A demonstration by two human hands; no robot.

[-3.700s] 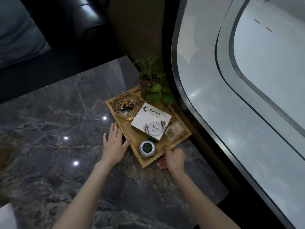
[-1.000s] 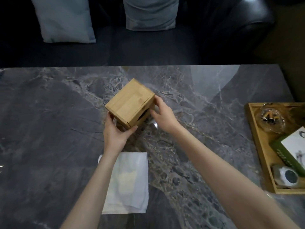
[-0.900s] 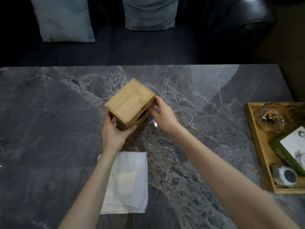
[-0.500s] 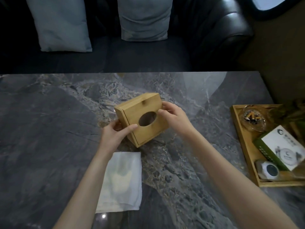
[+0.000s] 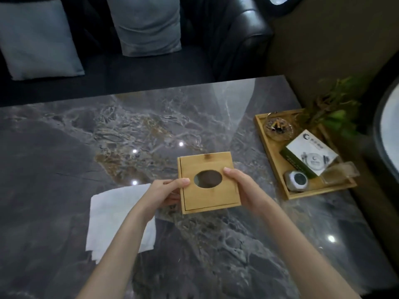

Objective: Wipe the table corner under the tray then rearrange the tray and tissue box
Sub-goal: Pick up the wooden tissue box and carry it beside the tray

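A square wooden tissue box (image 5: 216, 197) with an oval opening facing up is held between both hands over the middle of the dark marble table (image 5: 64, 152). My left hand (image 5: 166, 190) grips its left side and my right hand (image 5: 244, 186) grips its right side. A folded white cloth (image 5: 112, 214) lies on the table to the left, partly under my left forearm. The wooden tray (image 5: 272, 160) sits at the table's right corner with a glass ashtray (image 5: 278, 128), a white and green box (image 5: 311, 156), a small round grey device (image 5: 296, 180) and a clear container (image 5: 339, 171).
A leafy green plant (image 5: 332, 108) stands at the tray's far right end. A dark leather sofa (image 5: 237, 39) with two grey cushions (image 5: 38, 39) runs along the table's far edge. A curved light window surface (image 5: 390, 117) is at the far right.
The tissue box has been turned so its oval opening faces up, and carried rightward and nearer to me. The view swung right, showing more of the tray.
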